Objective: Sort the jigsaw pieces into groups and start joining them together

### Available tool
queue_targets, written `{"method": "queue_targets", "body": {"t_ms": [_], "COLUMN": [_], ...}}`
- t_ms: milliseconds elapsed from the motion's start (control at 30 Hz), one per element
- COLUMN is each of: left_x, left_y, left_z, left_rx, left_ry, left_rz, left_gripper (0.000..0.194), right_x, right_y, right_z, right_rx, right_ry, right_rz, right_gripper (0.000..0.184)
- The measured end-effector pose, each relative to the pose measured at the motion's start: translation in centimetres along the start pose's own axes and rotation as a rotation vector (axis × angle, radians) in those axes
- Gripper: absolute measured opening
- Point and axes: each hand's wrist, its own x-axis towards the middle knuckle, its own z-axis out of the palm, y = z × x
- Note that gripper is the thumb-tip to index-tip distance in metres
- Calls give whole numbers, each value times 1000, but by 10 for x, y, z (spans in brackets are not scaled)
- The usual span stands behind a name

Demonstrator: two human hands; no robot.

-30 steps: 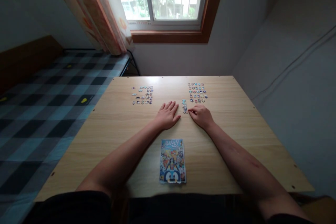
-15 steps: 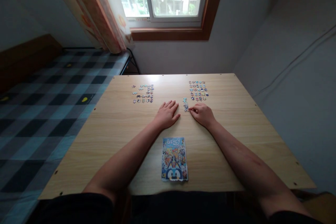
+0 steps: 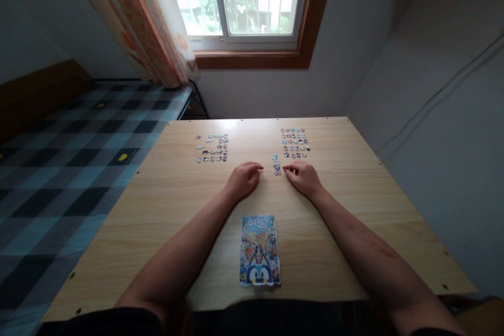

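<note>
A narrow strip of joined jigsaw pieces point(image 3: 276, 165) lies on the wooden table point(image 3: 315, 252) between my hands. Just right of its lower end is my right hand point(image 3: 302, 176), thumb and fingertips pinched together. Whatever is in that pinch is too small to make out. To the strip's left, my left hand point(image 3: 244, 178) rests on the table, partly on its side. Its forefinger stretches toward the strip, and nothing shows in it. Nearer my body lies a colourful picture sheet point(image 3: 260, 252) marked "Bluey".
Loose jigsaw pieces point(image 3: 214, 158) lie in broken rows at the far left of the table. Another block of loose pieces point(image 3: 295, 142) sits in rows at the far right. A bed point(image 3: 79, 157) adjoins the left side; a window point(image 3: 260, 0) is ahead.
My left hand has turned from lying flat with spread fingers to its side with fingers drawn in. My right fingertips have moved slightly away from the strip. The view has tilted up slightly.
</note>
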Motion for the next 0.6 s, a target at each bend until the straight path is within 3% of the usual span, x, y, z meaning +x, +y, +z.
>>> {"method": "queue_targets", "body": {"t_ms": [200,467,600], "left_x": [-4,-10,-11], "left_y": [-1,-5,-3], "left_z": [-4,-1,-2], "left_rx": [-20,20,-25], "left_ry": [111,215,196], "left_rz": [-33,-37,-37], "left_gripper": [34,26,24], "right_x": [-1,-3,-4], "right_y": [4,3,1], "right_z": [3,5,4], "right_rx": [88,199,203], "right_ry": [41,-11,-14], "right_rz": [22,-14,-4], "right_gripper": [19,22,23]}}
